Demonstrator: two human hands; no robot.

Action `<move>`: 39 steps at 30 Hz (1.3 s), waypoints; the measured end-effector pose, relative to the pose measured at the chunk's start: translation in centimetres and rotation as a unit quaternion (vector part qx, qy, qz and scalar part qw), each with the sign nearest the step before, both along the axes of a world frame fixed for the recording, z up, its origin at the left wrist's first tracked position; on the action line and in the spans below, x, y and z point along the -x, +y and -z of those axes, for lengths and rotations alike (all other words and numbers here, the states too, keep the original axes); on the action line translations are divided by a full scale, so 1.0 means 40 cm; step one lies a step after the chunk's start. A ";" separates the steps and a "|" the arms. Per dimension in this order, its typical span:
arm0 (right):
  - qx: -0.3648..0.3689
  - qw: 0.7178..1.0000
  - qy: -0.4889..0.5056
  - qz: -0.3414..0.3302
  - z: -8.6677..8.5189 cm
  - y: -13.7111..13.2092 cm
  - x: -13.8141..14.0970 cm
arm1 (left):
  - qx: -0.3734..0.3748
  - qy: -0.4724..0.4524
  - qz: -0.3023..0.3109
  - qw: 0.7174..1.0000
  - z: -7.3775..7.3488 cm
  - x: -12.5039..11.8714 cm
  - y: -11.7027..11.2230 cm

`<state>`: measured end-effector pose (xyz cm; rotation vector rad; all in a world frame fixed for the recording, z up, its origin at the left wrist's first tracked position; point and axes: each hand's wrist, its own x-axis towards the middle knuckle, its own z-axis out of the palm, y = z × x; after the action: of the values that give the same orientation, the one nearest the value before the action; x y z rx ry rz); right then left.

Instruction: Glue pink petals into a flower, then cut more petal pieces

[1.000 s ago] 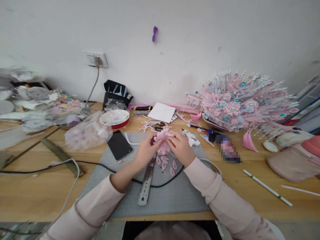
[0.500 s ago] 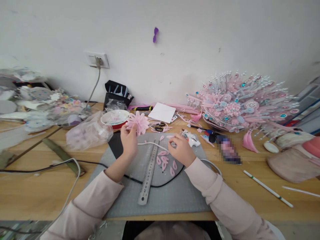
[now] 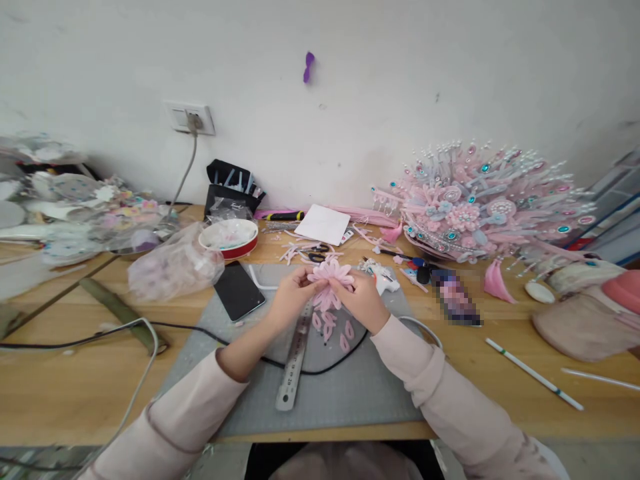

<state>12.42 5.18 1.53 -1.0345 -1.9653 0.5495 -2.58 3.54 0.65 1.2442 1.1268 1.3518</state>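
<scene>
A pink many-petalled flower [image 3: 330,275] is held up over the grey cutting mat [image 3: 240,393]. My left hand [image 3: 293,297] pinches its left side, the thumb lying on the petals. On the other side my right hand [image 3: 364,300] is closed on the flower's right edge, thumb against the petals. Just below the hands, several loose pink petal loops [image 3: 328,327] lie on the mat. A steel ruler [image 3: 295,363] slants beside them, its upper end partly hidden behind the left hand. Behind my right hand rests a white glue gun [image 3: 386,280], partly covered.
A black phone [image 3: 239,292] lies at the mat's upper left, near a red-rimmed bowl [image 3: 237,248]. A black cable [image 3: 200,328] crosses the mat. At back right stands a large pink jewelled headdress [image 3: 480,207]. Small scissors [image 3: 317,255] and a white card [image 3: 323,224] lie behind the hands.
My left hand has carried the flower right and down to the middle, uncovering the phone. My right hand has moved up to meet it and now also grips the flower.
</scene>
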 end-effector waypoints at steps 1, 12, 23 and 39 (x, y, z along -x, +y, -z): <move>-0.019 1.000 -0.013 -0.002 0.003 -0.001 0.002 | 0.002 0.011 -0.010 1.000 0.001 0.002 -0.001; -0.081 0.992 -0.094 0.008 0.027 0.002 0.009 | 0.022 0.085 -0.029 0.996 -0.006 0.006 0.001; -0.085 0.987 -0.133 0.011 0.032 0.004 0.008 | 0.001 0.169 -0.043 0.985 -0.010 -0.005 -0.023; 0.018 0.995 -0.056 -0.079 0.006 0.001 -0.001 | 0.016 0.087 0.060 0.994 -0.009 0.009 -0.012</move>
<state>12.46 5.22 1.30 -0.9557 -2.1551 0.6276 -2.93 3.06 1.02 1.4051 1.1696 1.1498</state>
